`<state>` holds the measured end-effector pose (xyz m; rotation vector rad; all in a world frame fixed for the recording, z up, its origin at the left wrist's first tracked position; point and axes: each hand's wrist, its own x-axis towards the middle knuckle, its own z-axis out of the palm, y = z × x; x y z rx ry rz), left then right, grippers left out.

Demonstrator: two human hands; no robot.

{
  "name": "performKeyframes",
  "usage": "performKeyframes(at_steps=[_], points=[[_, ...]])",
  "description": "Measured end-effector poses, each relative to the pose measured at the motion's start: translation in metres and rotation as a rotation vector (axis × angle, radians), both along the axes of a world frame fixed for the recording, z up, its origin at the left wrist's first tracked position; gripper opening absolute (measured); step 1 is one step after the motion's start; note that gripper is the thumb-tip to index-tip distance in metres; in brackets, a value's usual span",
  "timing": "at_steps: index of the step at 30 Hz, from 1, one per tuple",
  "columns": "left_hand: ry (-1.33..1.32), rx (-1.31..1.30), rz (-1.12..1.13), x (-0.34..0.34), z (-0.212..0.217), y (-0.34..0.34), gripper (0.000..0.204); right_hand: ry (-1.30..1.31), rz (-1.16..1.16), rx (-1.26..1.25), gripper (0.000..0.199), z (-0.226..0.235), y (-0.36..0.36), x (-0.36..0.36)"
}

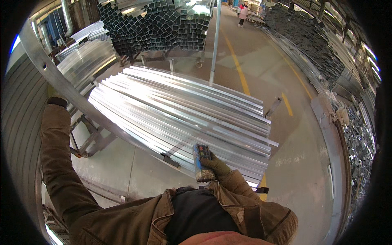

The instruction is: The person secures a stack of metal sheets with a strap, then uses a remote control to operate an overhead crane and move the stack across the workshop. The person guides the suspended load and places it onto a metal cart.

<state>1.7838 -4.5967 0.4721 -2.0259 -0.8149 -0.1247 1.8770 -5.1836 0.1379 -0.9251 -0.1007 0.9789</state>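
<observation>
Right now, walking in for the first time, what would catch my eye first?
Probably the brightly gleaming long metal bars, laid side by side across the middle. Beyond them, near the top, a pile of square tubes shows its dark open ends. At lower centre, the person's right hand grips a blocky dark-and-blue object.

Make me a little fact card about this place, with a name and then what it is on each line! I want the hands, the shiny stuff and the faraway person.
Left hand: by the long bar, mostly hidden; grip unclear
Right hand: gloved, holding a small blue-and-black block
Strips: long, silver, piled in front
Tubes: square-ended, stacked beyond the strips
Scraps: shiny bits heaped at the right
Floor: grey, with yellow lines
Person: upright, far off near the top
</observation>
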Motion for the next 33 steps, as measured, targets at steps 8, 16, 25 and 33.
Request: performKeyframes(at_steps=[8,16,25,33], points=[[0.011,-0.005,-0.033,0.033,0.01,-0.005,0.043,-0.113,0.073,-0.019,0.088,-0.003,0.032,0.001],[-0.02,0.059,-0.176,0.077,0.006,-0.006,0.053,0.008,0.131,-0.043,0.08,-0.009,0.033,0.025],[-0.026,0.172,-0.309,0.102,0.016,-0.03,0.053,-0.065,0.135,-0.066,0.072,-0.005,0.037,0.034],[-0.242,0.214,-0.498,0.1,0.041,-0.08,0.053,-0.021,0.222,-0.098,0.071,-0.015,0.039,0.038]])
